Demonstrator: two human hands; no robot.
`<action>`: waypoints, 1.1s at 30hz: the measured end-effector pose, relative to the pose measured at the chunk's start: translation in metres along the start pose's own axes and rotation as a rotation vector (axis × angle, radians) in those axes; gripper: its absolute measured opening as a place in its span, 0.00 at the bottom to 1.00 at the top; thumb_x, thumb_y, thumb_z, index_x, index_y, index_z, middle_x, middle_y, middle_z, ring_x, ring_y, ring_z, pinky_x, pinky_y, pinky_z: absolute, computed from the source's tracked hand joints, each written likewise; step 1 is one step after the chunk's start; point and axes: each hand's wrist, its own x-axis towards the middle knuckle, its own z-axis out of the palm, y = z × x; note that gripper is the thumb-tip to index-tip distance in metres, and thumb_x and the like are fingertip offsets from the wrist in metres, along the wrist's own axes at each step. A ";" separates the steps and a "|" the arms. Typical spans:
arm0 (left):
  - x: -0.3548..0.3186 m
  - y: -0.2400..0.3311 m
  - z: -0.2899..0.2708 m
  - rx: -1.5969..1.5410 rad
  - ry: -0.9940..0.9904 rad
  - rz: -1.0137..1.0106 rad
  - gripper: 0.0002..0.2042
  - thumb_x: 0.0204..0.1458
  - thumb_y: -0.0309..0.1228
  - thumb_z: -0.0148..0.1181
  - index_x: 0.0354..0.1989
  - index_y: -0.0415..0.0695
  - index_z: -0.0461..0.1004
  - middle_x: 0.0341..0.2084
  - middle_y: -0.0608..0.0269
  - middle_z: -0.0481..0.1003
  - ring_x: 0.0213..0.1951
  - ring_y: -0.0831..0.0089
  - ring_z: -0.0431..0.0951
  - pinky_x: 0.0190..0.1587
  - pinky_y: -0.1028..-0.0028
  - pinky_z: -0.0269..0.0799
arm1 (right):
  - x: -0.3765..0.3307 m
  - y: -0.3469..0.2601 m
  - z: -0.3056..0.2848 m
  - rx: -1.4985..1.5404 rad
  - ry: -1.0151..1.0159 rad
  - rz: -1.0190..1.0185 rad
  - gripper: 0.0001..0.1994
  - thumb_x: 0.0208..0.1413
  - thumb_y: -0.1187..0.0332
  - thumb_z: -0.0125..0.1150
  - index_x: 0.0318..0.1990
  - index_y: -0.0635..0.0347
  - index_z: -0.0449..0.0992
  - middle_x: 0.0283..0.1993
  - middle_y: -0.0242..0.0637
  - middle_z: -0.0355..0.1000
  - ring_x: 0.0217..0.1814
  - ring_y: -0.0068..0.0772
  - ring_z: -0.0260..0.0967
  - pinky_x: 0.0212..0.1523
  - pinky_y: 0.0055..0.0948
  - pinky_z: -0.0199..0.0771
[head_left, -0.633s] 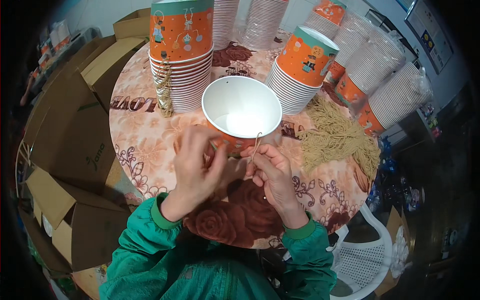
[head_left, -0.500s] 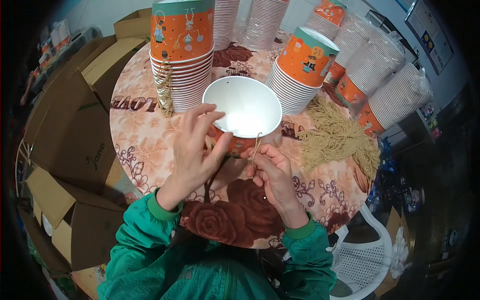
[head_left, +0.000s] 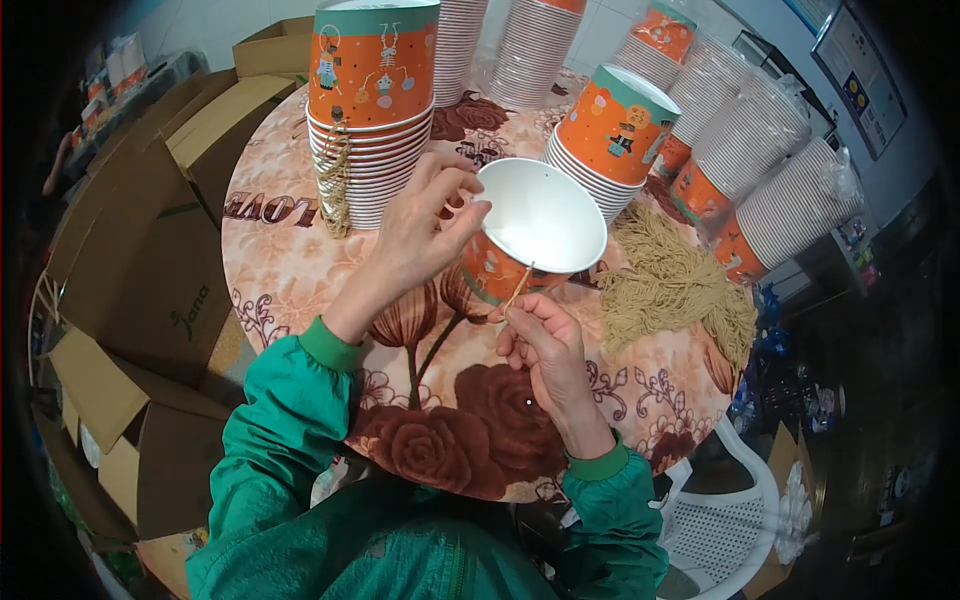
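Note:
My left hand (head_left: 425, 225) grips the rim of an orange paper bucket (head_left: 535, 225) with a white inside, tilted toward me above the round table (head_left: 300, 270). My right hand (head_left: 540, 335) sits just below the bucket and pinches a thin tan string (head_left: 518, 288) that runs up to the bucket's rim. A heap of the same tan strings (head_left: 670, 285) lies on the table to the right of the bucket.
Stacks of orange buckets stand behind: one at back left (head_left: 372, 110) with strings hanging down its side, one at back right (head_left: 610, 135), more lying wrapped in plastic (head_left: 760, 170). Cardboard boxes (head_left: 140, 260) crowd the left. A white plastic chair (head_left: 730, 530) stands lower right.
My left hand has lifted from beside the right hand to the bucket's left rim. The bucket has tipped and shifted slightly right. My right hand still pinches the string.

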 end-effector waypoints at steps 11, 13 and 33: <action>-0.075 0.054 0.030 -0.747 -0.141 -0.643 0.09 0.57 0.27 0.66 0.42 0.38 0.75 0.29 0.70 0.75 0.27 0.86 0.72 0.30 0.83 0.70 | -0.005 0.001 0.004 -0.055 -0.008 -0.039 0.06 0.66 0.71 0.58 0.45 0.62 0.76 0.39 0.31 0.78 0.29 0.15 0.72 0.26 0.14 0.66; -0.070 0.055 0.031 -0.765 -0.130 -0.631 0.08 0.57 0.27 0.65 0.42 0.38 0.75 0.29 0.70 0.75 0.28 0.86 0.72 0.30 0.82 0.70 | -0.003 0.002 0.003 -0.036 -0.008 -0.039 0.06 0.65 0.70 0.58 0.45 0.63 0.75 0.38 0.31 0.78 0.28 0.15 0.72 0.25 0.14 0.65; -0.077 0.038 0.028 -0.859 -0.286 -0.727 0.04 0.63 0.23 0.57 0.40 0.40 0.67 0.26 0.64 0.75 0.24 0.76 0.78 0.24 0.77 0.74 | 0.001 0.008 0.003 -0.157 -0.017 -0.014 0.06 0.66 0.72 0.54 0.43 0.64 0.74 0.30 0.32 0.75 0.26 0.16 0.70 0.25 0.15 0.65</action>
